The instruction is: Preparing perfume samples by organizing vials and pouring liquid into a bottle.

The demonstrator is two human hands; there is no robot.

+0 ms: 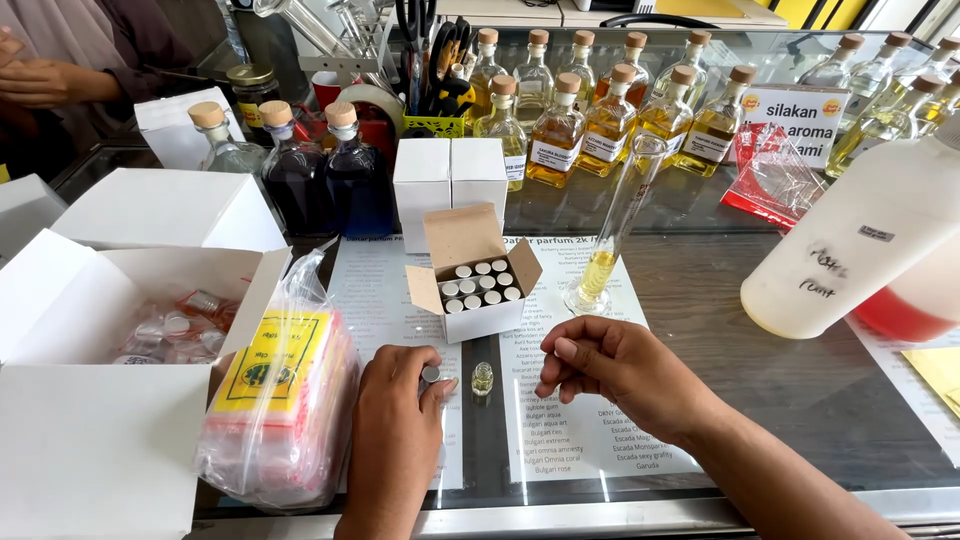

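Note:
A tiny glass vial (482, 378) with yellowish liquid stands uncapped on the glass counter between my hands. My left hand (398, 425) pinches a small silver cap (431, 374) just left of the vial. My right hand (615, 368) hovers just right of the vial, fingers curled together; I see nothing in it. Behind the vial sits a small open white box (472, 285) filled with several silver-capped vials. A tall glass measuring cylinder (612, 235) with a little yellow liquid stands to the right of that box.
A large open white box (100, 330) with clear plastic parts and a bag of yellow-labelled packets (280, 395) lie at left. Corked bottles of amber (610, 120) and dark liquid (325, 170) line the back. A big white plastic bottle (860, 240) stands right. Another person's hands (40, 80) are at far left.

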